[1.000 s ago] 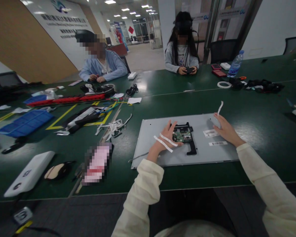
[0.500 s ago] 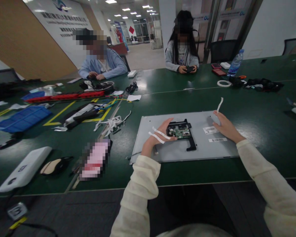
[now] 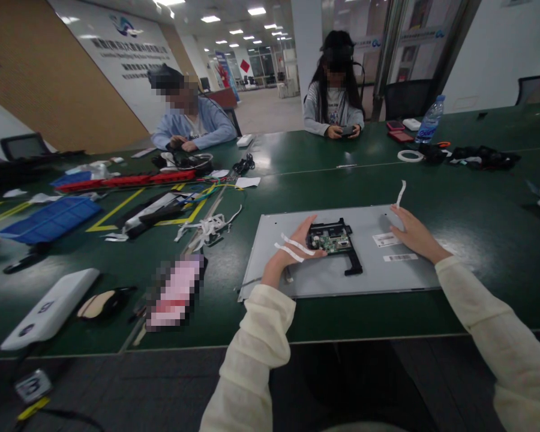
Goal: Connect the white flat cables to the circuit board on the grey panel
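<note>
A flat grey metal panel (image 3: 292, 282), like the back of a display, lies before me on the green table. On it sits a green circuit board (image 3: 335, 240) in a black bracket (image 3: 353, 264). My left hand (image 3: 294, 243) is closed around the board's left end, fingers at the far edge and thumb at the near one. Two white tape strips (image 3: 288, 252) stick to the back of this hand. At the panel's right side, my right hand (image 3: 416, 234) rests with thumb and fingers apart, near two white labels (image 3: 386, 240). Another tape strip (image 3: 401, 193) stands up from its fingertips.
Tangled white strips (image 3: 209, 229) lie left of the panel, near a pink phone-like item (image 3: 177, 291), a white device (image 3: 49, 309) and a blue tray (image 3: 49, 219). Across the table sit two people. A tape roll (image 3: 410, 156) and water bottle (image 3: 429, 120) stand far right.
The whole view has shifted slightly down and to the right. Both hands keep nearly the same place on the panel and board.
</note>
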Action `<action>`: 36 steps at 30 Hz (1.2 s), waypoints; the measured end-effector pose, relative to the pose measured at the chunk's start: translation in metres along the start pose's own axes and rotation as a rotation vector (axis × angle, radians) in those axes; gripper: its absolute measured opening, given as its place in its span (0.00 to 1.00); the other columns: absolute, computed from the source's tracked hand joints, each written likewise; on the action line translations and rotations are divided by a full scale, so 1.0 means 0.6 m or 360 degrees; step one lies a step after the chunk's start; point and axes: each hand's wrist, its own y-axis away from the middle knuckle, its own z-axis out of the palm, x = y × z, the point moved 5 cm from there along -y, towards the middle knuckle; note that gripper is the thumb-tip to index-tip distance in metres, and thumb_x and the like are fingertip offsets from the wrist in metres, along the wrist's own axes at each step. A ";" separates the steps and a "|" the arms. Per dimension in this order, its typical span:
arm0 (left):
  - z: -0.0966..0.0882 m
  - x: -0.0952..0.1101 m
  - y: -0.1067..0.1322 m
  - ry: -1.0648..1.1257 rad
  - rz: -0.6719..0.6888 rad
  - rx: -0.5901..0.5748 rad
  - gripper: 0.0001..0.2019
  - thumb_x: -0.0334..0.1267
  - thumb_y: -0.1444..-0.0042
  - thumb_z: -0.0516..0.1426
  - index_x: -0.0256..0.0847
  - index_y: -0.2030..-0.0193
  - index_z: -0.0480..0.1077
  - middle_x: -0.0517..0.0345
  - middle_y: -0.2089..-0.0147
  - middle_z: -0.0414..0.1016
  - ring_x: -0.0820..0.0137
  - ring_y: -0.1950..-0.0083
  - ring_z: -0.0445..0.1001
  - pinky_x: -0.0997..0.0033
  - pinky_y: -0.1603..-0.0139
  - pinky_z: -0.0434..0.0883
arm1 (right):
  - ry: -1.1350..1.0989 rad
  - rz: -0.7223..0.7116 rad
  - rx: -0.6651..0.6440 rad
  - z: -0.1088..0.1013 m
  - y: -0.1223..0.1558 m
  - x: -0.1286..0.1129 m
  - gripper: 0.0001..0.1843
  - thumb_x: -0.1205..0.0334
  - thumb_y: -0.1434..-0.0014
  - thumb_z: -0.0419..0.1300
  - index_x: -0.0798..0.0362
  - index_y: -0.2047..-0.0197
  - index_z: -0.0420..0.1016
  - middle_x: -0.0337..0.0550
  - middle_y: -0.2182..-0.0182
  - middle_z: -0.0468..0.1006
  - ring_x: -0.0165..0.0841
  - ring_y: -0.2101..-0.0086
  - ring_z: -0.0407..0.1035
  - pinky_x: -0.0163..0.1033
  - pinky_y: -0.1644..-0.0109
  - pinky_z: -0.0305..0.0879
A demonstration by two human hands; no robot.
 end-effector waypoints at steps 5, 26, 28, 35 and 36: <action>0.000 0.000 0.000 0.0013 0.0010 0.0002 0.53 0.52 0.57 0.66 0.39 0.29 0.44 0.42 0.27 0.47 0.52 0.27 0.47 0.50 0.28 0.50 | -0.0003 -0.0025 0.0014 0.003 -0.001 0.003 0.33 0.54 0.39 0.51 0.53 0.32 0.55 0.52 0.35 0.59 0.45 0.36 0.55 0.54 0.32 0.51; 0.005 0.011 0.002 0.0000 -0.0049 -0.0031 0.51 0.55 0.55 0.64 0.42 0.28 0.44 0.45 0.27 0.47 0.54 0.27 0.47 0.52 0.28 0.50 | 0.0009 0.0000 0.0019 -0.007 0.002 -0.004 0.33 0.54 0.40 0.52 0.54 0.32 0.57 0.52 0.36 0.61 0.46 0.37 0.56 0.56 0.33 0.53; 0.007 0.009 0.001 -0.0020 -0.0048 -0.0030 0.51 0.55 0.55 0.64 0.42 0.28 0.45 0.44 0.26 0.45 0.54 0.26 0.46 0.51 0.28 0.50 | 0.0013 -0.0010 0.0013 -0.005 0.002 -0.002 0.33 0.54 0.39 0.51 0.54 0.32 0.57 0.52 0.36 0.60 0.46 0.37 0.56 0.56 0.33 0.52; 0.011 0.009 0.001 -0.0074 -0.0057 -0.0075 0.50 0.54 0.53 0.63 0.42 0.28 0.44 0.45 0.25 0.41 0.55 0.26 0.44 0.51 0.28 0.49 | 0.0030 -0.0031 0.0015 -0.004 0.002 0.001 0.33 0.54 0.39 0.51 0.55 0.33 0.58 0.53 0.37 0.62 0.46 0.37 0.56 0.55 0.32 0.52; 0.011 0.011 0.001 -0.0078 -0.0048 -0.0076 0.49 0.54 0.52 0.63 0.41 0.28 0.44 0.44 0.25 0.40 0.55 0.26 0.44 0.52 0.28 0.49 | 0.0032 -0.0028 0.0017 -0.004 0.002 0.001 0.33 0.53 0.39 0.51 0.55 0.33 0.58 0.53 0.37 0.62 0.46 0.37 0.56 0.55 0.32 0.52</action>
